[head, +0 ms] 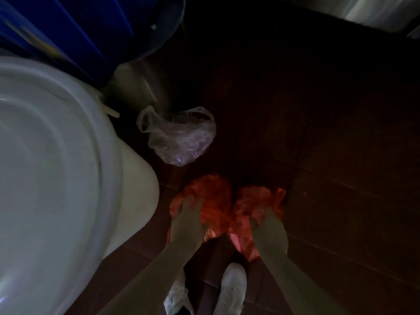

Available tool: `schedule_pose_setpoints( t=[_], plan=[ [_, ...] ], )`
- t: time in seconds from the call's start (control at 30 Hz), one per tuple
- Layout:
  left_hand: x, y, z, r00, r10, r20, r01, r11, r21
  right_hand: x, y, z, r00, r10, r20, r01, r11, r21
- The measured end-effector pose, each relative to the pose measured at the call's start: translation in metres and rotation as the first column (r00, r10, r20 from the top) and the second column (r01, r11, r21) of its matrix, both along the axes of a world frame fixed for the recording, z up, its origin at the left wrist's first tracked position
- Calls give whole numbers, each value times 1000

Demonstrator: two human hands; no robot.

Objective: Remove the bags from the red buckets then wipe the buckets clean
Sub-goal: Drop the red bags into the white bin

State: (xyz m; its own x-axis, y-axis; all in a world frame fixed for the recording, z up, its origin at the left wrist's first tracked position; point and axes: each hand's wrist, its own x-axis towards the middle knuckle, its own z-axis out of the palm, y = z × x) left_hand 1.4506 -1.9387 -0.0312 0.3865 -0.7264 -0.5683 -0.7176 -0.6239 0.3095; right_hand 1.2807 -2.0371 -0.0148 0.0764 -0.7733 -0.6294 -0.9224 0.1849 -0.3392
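Observation:
A crumpled red plastic bag (218,201) hangs low in the middle of the dim head view, above the dark floor. My left hand (188,221) grips its left bunch, fingers curled into the plastic. My right hand (268,230) grips its right bunch. A clear plastic bag (179,137) lies crumpled on the floor just beyond them. No red bucket shows in this view.
A large white tub with a lid (56,155) fills the left side. A blue container (79,30) stands behind it, with a metal bin (141,87) beside. My white shoes (231,289) stand on dark floor tiles (329,155). A bright surface (375,10) lies at the top right.

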Motion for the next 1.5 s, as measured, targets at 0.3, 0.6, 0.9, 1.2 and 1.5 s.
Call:
schedule_pose_setpoints(
  t=[0.3, 0.6, 0.9, 1.2, 1.5],
  plan=[
    [42, 39, 220, 856, 463, -228, -510, 693, -509, 126, 21, 197, 813, 423, 400, -299, 893, -338],
    [192, 192, 279, 595, 804, 15, -658, 497, -566, 284, 101, 276, 434, 837, 332, -712, 545, -443],
    [295, 283, 242, 849, 475, 231, -412, 869, -273, 414, 191, 245, 288, 955, 70, -900, 295, -320],
    [320, 331, 214, 944, 277, 177, -256, 958, -133, 448, 238, 213, 254, 944, -211, -961, 220, -170],
    [297, 361, 206, 937, 308, 163, -278, 943, -186, 449, 241, 209, 153, 939, -309, -969, 80, -234]
  ],
)
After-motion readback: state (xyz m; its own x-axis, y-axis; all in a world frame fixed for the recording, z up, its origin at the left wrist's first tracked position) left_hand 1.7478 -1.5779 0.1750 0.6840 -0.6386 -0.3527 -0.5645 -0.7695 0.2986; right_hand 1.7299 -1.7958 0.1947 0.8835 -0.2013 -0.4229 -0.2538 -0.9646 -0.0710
